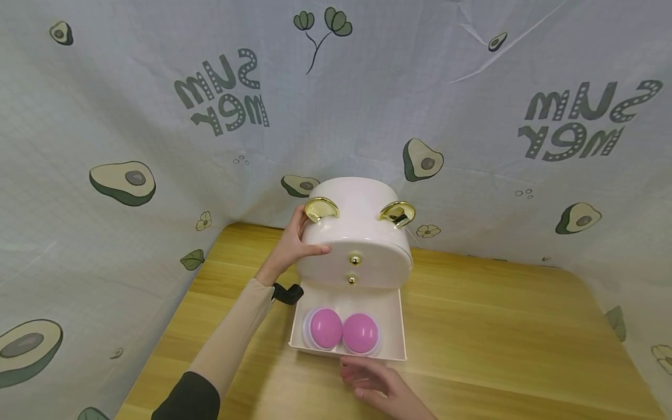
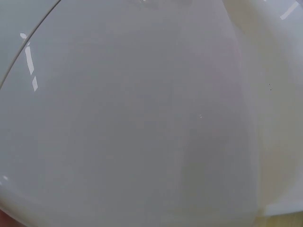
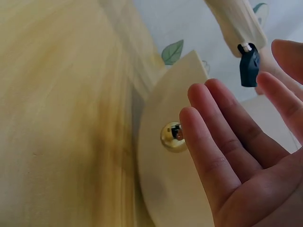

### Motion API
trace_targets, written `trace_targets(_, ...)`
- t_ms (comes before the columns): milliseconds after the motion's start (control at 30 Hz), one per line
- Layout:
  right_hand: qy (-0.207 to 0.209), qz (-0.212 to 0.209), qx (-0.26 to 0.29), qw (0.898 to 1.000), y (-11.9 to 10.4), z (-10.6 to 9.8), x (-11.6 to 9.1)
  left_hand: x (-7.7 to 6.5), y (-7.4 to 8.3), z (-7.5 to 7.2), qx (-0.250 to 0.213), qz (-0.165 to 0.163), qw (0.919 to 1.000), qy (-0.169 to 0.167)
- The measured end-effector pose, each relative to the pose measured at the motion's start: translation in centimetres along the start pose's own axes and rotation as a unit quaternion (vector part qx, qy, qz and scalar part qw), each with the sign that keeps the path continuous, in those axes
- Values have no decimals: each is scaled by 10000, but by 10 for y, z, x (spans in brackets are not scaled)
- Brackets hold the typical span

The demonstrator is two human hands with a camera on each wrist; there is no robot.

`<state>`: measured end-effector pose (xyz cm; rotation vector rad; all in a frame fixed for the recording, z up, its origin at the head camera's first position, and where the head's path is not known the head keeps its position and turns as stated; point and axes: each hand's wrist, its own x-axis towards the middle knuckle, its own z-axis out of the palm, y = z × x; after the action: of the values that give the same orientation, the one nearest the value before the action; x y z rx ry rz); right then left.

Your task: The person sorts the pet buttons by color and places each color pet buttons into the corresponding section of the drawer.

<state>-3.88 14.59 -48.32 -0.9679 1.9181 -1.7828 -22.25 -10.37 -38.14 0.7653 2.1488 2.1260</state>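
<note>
A glossy white box (image 1: 362, 233) with two gold ears (image 1: 321, 208) and gold knobs (image 1: 355, 259) stands at the back of a wooden table. Its bottom drawer (image 1: 400, 326) is pulled out and holds two pink domed balls (image 1: 325, 328). My left hand (image 1: 299, 245) grips the box's left side, thumb laid across the front. The left wrist view shows only the box's white surface (image 2: 142, 118). My right hand (image 1: 375, 382) hovers just in front of the drawer, holding nothing. In the right wrist view that right hand (image 3: 236, 156) shows palm up, fingers straight, beside the drawer front (image 3: 161, 189) and its gold knob (image 3: 173, 136).
The wooden table (image 1: 499, 326) stretches bare to the right of the box. An avocado-print cloth (image 1: 472, 116) walls in the back and both sides. A black strap (image 1: 287, 293) sits on my left wrist.
</note>
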Motion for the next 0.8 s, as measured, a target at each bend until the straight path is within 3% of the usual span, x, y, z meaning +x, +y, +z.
trace_targets(133, -49, 397, 89, 9992, 3, 2, -2, 0, 0, 0, 3, 9, 10000, -7)
trace_targets(433, -271, 168, 198, 9993, 22, 5, -4, 0, -1, 0, -74, 14, 10000, 8)
trace_targets(800, -129, 208, 210, 9995, 39, 6, -6, -1, -2, -1, -79, 9, 10000, -8)
